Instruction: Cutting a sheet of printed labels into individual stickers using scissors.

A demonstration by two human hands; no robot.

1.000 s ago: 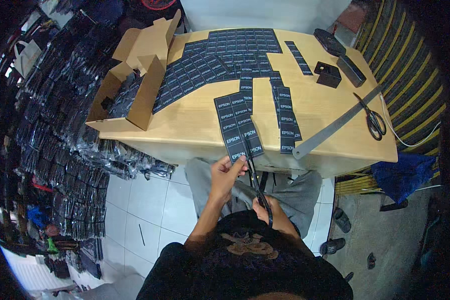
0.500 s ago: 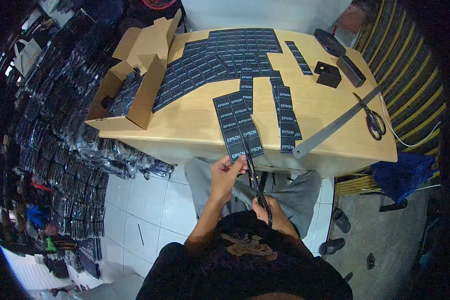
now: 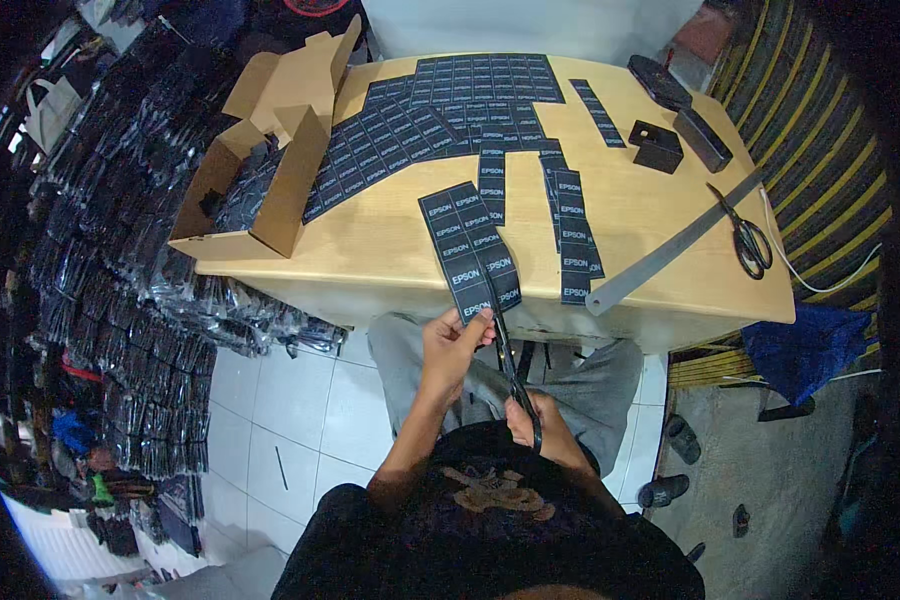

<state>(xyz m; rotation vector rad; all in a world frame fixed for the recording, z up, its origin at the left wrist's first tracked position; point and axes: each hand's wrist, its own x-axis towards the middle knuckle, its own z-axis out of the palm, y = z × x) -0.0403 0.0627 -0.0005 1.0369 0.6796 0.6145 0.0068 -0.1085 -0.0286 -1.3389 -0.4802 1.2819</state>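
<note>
Between thumb and fingers, my left hand (image 3: 452, 345) pinches the near end of a black label sheet (image 3: 460, 252), two columns wide with white print. My right hand (image 3: 538, 418) is wrapped round the handles of black scissors (image 3: 510, 360). Their blades lie along the line between the two columns, and the right column bends slightly away from the left. Beyond the sheet lies a label strip (image 3: 492, 180), and to its right several overlapping strips (image 3: 574, 235) rest on the table. My right fingers are partly hidden by the handles.
An open cardboard box (image 3: 295, 200) with black labels inside stands at the table's left. Uncut label sheets (image 3: 485, 80) spread across the back. A steel ruler (image 3: 660, 255), second scissors (image 3: 748, 245) and black box-shaped parts (image 3: 655, 150) lie at right. Bagged dark goods (image 3: 155, 360) are piled left.
The scissors have moved a little along the sheet, and its right column now bends and separates more. The sheet's far end has shifted slightly left. Both hands keep their hold.
</note>
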